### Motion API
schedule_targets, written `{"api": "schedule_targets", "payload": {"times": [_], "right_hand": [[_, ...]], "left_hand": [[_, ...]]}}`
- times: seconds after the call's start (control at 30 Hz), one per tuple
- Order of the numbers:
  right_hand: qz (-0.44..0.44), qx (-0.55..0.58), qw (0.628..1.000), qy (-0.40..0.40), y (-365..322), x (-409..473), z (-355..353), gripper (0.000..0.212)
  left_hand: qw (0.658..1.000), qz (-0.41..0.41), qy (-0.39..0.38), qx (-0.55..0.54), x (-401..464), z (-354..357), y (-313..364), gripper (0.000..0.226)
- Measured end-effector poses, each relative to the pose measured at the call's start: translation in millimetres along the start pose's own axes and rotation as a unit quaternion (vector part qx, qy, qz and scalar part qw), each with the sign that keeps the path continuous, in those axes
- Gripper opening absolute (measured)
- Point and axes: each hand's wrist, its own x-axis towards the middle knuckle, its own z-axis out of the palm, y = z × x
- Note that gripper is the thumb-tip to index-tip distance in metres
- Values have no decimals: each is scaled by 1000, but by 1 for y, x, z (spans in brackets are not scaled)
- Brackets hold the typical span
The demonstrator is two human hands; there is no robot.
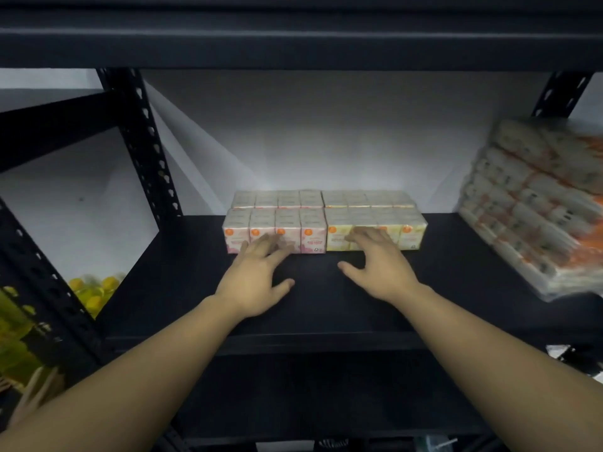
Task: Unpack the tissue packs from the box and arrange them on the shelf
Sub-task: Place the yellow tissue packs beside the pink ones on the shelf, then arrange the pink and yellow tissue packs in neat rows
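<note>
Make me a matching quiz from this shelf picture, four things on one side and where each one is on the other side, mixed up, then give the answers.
Things:
1. pink tissue packs
2. yellow tissue packs
3. big wrapped bundle
4. yellow-capped bottles

Places:
A. far right of the shelf, tilted
B. under the fingers of the right hand
C. lower left, outside the shelf frame
D. under the fingers of the left hand

Pairs: 1-D, 2-B, 3-A, 4-C
</note>
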Motion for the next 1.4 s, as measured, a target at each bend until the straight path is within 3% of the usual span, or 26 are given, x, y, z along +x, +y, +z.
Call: {"api": "schedule_targets", "payload": {"times": [0.2,0.53,0.7,0.97,1.33,1.4], "right_hand": [[76,-1,994,-81,-26,-41,29,59],[77,-57,995,-42,-49,-108,44,61],[60,-113,991,-41,-57,-142,54,72],[13,4,999,50,-47,-226,77,51],[127,62,971,-194,4,-351,189,60],[150,64,959,-233,15,-366,215,50]], "left_hand": [[996,-39,-54,-61,-34,16,-6,59],[999,-4,-25,-38,-83,26,12,60],[999,1,11,48,-123,41,28,74],[999,-40,-11,-12,-205,75,65,87],[968,-125,-200,-83,-323,211,61,69],[959,-138,-230,-90,-336,244,52,66]]}}
